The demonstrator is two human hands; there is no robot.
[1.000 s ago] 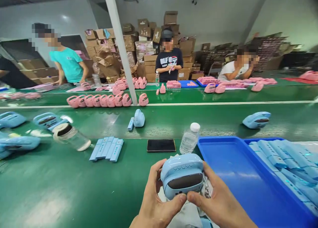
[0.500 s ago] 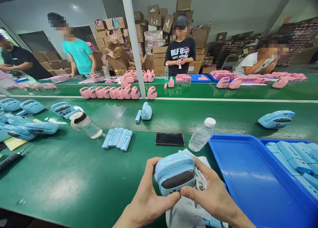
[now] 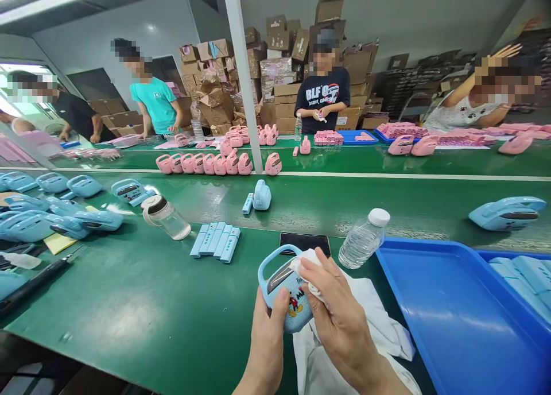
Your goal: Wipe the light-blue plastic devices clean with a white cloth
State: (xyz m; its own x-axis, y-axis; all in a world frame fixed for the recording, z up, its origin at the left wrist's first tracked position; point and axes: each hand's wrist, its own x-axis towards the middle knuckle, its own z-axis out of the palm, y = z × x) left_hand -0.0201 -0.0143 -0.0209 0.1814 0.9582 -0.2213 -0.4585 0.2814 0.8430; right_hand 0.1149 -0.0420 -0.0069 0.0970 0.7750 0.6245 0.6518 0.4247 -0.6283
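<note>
Here the blue handled device sat right in the middle of the action, held up above the green surface, handle raised, its patterned front and dark window turned partly into view. The left hand had it from below and the side, fingers curled around the body, thumb pressed on the front beside the printed figure. And in came the right hand, fingers bunched on a white wad and pressing it to the upper front, over one end of the window; whether cloth or tissue, one couldn't tell.

Just behind, a dark phone lay partly covered by the device and the fingers. A clear bottle with a white cap stood tilted in view near the corner of the blue tray, and a pale cloth lay rumpled under the right hand, between device and tray.

Over to the left, five blue strips lay side by side, with a dark-lidded bottle beyond them. Across the way, pink devices stood in a row, and a co-worker in a black shirt had both hands together around something white.
</note>
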